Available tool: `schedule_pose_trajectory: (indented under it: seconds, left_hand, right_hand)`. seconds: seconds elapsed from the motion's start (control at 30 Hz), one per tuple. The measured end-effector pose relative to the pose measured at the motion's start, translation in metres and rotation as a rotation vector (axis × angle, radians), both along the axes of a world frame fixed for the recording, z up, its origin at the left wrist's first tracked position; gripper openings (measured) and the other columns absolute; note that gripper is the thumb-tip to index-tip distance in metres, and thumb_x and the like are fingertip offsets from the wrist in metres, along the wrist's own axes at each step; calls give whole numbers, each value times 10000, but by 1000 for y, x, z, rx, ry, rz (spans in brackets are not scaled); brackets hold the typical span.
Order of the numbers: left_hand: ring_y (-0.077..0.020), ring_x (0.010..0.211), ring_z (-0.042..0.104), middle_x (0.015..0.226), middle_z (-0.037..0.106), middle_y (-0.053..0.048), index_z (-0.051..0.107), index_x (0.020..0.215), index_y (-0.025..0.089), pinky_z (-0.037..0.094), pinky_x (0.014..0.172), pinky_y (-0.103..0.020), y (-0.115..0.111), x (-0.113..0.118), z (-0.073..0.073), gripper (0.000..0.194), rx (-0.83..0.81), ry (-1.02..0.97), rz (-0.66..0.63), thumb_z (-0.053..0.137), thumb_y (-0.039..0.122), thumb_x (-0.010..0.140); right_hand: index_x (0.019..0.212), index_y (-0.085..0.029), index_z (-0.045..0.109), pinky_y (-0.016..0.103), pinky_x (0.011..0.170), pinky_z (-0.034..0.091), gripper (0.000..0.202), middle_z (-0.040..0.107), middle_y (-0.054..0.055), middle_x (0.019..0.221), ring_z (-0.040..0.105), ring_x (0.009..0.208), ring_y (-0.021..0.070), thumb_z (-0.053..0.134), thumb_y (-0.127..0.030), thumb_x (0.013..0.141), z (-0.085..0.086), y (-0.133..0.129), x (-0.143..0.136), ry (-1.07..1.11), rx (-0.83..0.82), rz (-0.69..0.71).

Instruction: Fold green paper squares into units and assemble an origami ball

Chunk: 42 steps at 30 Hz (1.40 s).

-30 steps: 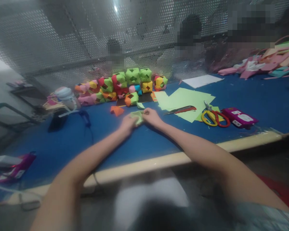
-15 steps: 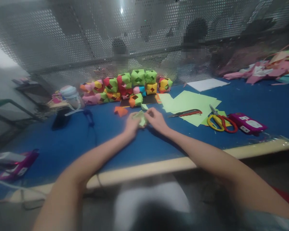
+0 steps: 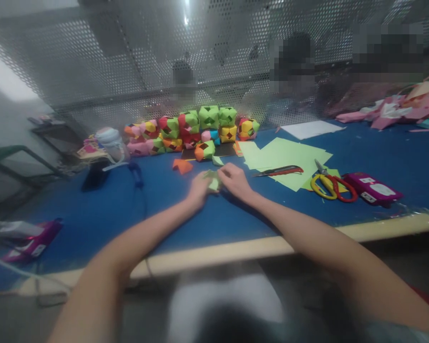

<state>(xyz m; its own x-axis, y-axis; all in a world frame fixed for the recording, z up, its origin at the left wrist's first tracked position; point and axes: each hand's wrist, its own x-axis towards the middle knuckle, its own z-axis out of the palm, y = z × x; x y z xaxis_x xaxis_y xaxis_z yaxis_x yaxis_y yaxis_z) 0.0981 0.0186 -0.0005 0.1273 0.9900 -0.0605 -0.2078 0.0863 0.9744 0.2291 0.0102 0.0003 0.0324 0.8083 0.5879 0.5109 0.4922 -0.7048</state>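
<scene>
"What do the hands do?"

"The left hand (image 3: 199,186) and right hand (image 3: 234,180) both pinch the little green folded paper (image 3: 213,182). It's between them, over the blue counter (image 3: 178,224)."

"What's near?"

"An orange paper piece (image 3: 182,166), near the left hand. Red-and-yellow scissors (image 3: 331,183) lie off to the right."

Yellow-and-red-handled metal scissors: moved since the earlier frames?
No. The scissors keep their place on the blue table, beside the purple box, blades over the light-green paper sheets; the whole view has shifted.
</scene>
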Motion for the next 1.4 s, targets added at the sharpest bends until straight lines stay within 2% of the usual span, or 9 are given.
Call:
schedule_pose_trajectory:
  seconds: [0.27,0.43,0.53,0.67,0.83,0.97,1.03,1.2,1.4]
  left_hand:
    - [-120,515,616,724,640,-6,557,898,149,541,451,-245,-5,3,3,228,23,25,-18,668,214,710]
    - [-102,550,589,725,620,6,579,876,151,520,477,-222,-4,2,-2,291,71,41,18,730,308,683]
    - [-95,540,564,705,606,11,587,873,148,497,480,-215,-3,1,-5,318,87,54,25,744,333,667]
    - [-87,589,558,727,612,7,607,841,144,465,521,-191,-1,0,-8,255,113,69,20,720,303,675]
    - [-96,641,566,763,640,2,644,890,148,455,583,-196,0,-3,-10,242,154,154,15,631,149,649]
    - [-107,624,561,708,629,-3,638,789,136,441,570,-206,3,-5,-14,151,144,183,36,647,171,642]
    - [-107,614,555,689,618,1,619,762,139,433,561,-207,5,-6,-15,140,136,179,55,667,191,641]
    - [-104,601,542,665,591,14,590,746,145,436,567,-214,7,-5,-16,159,112,173,106,685,208,636]
    - [-116,618,539,667,593,6,606,749,146,443,590,-229,7,-4,-15,100,115,199,93,636,182,661]
  right_hand:
    - [624,-215,517,299,683,396,214,576,35,714,517,698,172,479,-307,814,2,1,5,1,-33,-9]
    - [796,-201,590,275,645,426,129,632,19,779,546,663,150,550,-322,772,0,-1,3,31,-131,59]
    - [794,-192,590,263,621,431,118,629,1,715,550,629,141,522,-285,769,-3,-1,1,57,-188,92]
    - [727,-189,570,265,631,417,88,600,-7,661,528,629,141,525,-263,742,-3,0,2,87,-213,66]
    - [701,-193,551,267,635,409,40,590,-9,661,519,638,142,519,-216,703,1,1,6,105,-217,38]
    - [687,-199,540,264,638,409,26,576,-16,650,513,635,139,522,-182,680,3,-2,6,96,-215,53]
    - [696,-197,546,266,645,414,26,580,-10,664,518,642,140,537,-219,708,5,-4,5,93,-214,68]
    - [829,-188,596,275,676,433,193,640,16,792,549,703,148,551,-371,787,5,-7,3,69,-256,138]
    - [750,-173,605,254,616,406,71,627,5,695,540,655,140,546,-213,751,-3,3,5,14,-318,82]
